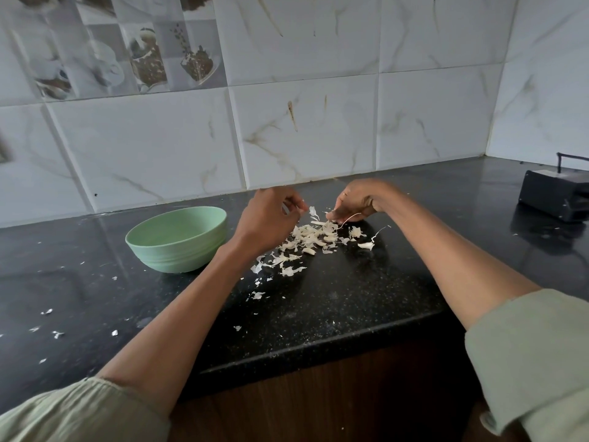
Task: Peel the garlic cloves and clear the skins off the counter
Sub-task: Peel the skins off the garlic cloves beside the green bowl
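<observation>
- garlic skins [306, 240] lie in a loose heap on the dark surface [334, 301], right under both of your hands, likely so the peel drops straight onto the pile and stays in one place for clearing.
- a few pale cloves, such as one at [308, 250], seem to sit among the skins; which are peeled is too small to tell.
- your left hand [267, 218] hovers just above the heap's far left side with fingers curled, pinching something small and pale at the fingertips; whether it is a clove or a skin you cannot tell from here.
- your right hand [360, 202] has its fingers drawn together at the heap's far edge, and a thin curling strand of skin [349, 218] trails from them.
- green bowl [178, 239] stands just beside your left wrist, close enough to take cloves or skins; it looks empty.
- stray flakes, like the one at [47, 311], are scattered well apart from the heap, toward the left and the near edge, so clearing will need a wider sweep.
- black appliance [556, 194] sits well to the right by the tiled wall [306, 129], not in your way.
- nothing blocks the path between heap and bowl.
</observation>
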`<control>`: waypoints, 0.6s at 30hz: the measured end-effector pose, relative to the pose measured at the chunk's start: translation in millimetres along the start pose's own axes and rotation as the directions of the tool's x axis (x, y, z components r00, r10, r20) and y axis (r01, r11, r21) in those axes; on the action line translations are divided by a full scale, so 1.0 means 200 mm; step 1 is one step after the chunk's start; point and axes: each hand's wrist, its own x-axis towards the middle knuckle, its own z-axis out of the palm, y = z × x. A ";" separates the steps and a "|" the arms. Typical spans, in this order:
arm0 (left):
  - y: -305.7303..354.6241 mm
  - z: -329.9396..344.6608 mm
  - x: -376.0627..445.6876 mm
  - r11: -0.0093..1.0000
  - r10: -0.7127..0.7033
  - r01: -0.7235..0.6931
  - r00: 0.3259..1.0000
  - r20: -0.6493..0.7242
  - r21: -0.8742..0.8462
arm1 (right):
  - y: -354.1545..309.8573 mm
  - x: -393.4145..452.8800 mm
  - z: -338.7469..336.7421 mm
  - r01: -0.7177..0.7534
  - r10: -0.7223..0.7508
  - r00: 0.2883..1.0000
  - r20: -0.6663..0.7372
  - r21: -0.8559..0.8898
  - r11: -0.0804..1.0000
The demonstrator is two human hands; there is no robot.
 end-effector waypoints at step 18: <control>0.01 0.00 0.00 1.000 0.025 -0.025 0.999 0.024 0.003 | -0.07 -0.05 0.02 0.039 -0.045 0.998 -0.033 -0.177 0.983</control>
